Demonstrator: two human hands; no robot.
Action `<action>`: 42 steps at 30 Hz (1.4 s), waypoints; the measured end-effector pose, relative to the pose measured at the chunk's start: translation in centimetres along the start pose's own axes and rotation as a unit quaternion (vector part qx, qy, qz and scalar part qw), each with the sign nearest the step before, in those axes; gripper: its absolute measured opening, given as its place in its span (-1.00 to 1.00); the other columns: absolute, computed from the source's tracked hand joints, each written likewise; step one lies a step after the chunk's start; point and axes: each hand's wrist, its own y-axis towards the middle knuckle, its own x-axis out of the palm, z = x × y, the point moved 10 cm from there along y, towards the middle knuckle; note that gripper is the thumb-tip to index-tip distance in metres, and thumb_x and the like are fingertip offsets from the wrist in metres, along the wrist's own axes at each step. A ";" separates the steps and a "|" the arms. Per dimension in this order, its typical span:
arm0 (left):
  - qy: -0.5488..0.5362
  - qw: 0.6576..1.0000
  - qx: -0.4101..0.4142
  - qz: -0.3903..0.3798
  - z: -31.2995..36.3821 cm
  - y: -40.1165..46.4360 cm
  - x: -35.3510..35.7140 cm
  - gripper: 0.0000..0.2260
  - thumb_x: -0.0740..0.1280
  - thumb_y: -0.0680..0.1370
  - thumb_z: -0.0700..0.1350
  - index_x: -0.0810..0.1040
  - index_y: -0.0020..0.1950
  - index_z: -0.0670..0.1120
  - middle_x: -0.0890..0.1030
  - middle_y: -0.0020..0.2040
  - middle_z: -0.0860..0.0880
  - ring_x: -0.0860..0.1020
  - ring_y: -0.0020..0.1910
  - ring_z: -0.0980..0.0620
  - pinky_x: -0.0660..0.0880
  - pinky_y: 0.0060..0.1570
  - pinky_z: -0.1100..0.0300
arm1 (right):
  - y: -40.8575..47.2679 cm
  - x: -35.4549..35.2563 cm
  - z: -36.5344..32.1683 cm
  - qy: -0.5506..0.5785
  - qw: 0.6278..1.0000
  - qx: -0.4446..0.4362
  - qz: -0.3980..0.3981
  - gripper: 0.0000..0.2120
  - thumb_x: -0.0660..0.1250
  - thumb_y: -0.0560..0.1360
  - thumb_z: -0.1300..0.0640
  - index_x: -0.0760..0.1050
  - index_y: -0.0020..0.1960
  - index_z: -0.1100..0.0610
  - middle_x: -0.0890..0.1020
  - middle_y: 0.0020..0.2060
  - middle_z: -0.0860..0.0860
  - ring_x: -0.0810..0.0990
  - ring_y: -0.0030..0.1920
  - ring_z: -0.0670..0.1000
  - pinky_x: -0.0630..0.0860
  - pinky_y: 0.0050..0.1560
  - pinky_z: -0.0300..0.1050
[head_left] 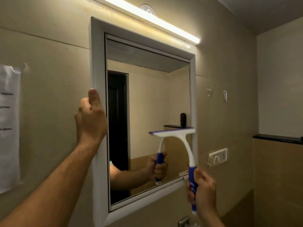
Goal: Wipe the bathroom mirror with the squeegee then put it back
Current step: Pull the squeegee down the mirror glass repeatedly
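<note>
With our left hand [91, 118] gripping the frame [96, 63] and right hand [202, 189] clutching the squeegee [173, 133], we should keep its blade flat on the mirror [147, 99].

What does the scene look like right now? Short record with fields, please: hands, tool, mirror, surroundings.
left hand: grips the mirror frame at its left edge
right hand: holds the squeegee by its blue handle
squeegee blade: against the glass, lower right of the mirror
light bar: lit, above the mirror
switch plate: on the wall to the right
</note>
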 end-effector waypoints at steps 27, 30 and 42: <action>-0.211 0.961 -0.132 -0.122 -5.5 -1.6 11.7 -0.80 0.05 0.24 -0.07 0.42 -0.36 -0.09 -0.29 -0.32 0.08 -0.39 -0.51 0.00 -0.18 -0.13 0.67 | 3.5 2.4 -6.1 -0.002 0.996 -0.087 -0.025 -0.70 0.16 0.60 -0.02 0.51 0.15 0.14 0.52 -0.26 0.17 0.47 -0.50 -0.08 0.38 -0.58 -0.28; 0.076 0.997 -0.028 0.016 -1.6 0.4 0.7 -0.58 -0.03 0.62 0.05 0.54 -0.10 -0.14 0.04 -0.43 0.09 0.05 -0.34 0.51 -0.23 -0.71 0.13 | 1.1 0.6 -1.6 -0.011 0.999 -0.047 -0.022 -0.68 0.14 0.59 -0.02 0.50 0.18 0.15 0.52 -0.25 0.21 0.46 -0.47 -0.02 0.39 -0.57 -0.26; 0.142 0.958 0.065 0.242 3.9 -0.5 -9.5 -0.34 -0.16 0.52 0.42 0.46 0.12 -0.04 0.40 -0.08 0.01 0.35 -0.11 -0.01 0.23 -0.07 0.12 | 0.6 0.4 -4.7 -0.034 0.996 -0.084 -0.021 -0.67 0.16 0.49 -0.20 0.53 0.09 -0.06 0.52 -0.37 0.06 0.46 -0.54 -0.14 0.39 -0.57 -0.26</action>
